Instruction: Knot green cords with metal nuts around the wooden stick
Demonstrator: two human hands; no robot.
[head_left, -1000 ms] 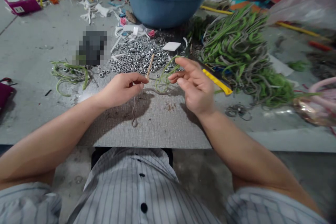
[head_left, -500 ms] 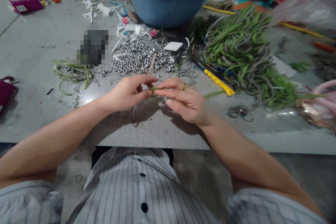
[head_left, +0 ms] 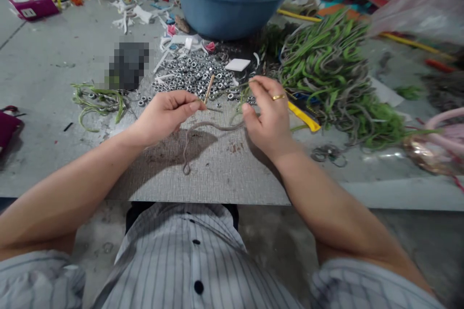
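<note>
My left hand (head_left: 165, 113) is closed, thumb and forefinger pinching the end of a thin greenish cord just above the table. From there the cord (head_left: 232, 90) runs to the bent fingertips of my right hand (head_left: 270, 118), which wears a ring; its thumb stands apart from the forefinger. A loose grey cord (head_left: 213, 125) lies on the table between the hands, its looped end toward me. Behind my fingers spreads a pile of small metal nuts (head_left: 192, 75). A thin wooden stick (head_left: 209, 89) leans beside the left fingertips.
A blue basin (head_left: 232, 9) stands behind the nuts. To the right lie a heap of green and grey cords (head_left: 322, 63) and a yellow-handled cutter (head_left: 304, 117). At left are a small green cord bundle (head_left: 118, 113) and a purple box (head_left: 33, 6).
My hands have moved apart, the right one up and to the right, the left slightly left. The cord now spans the gap between them, and the grey cord shows on the table.
</note>
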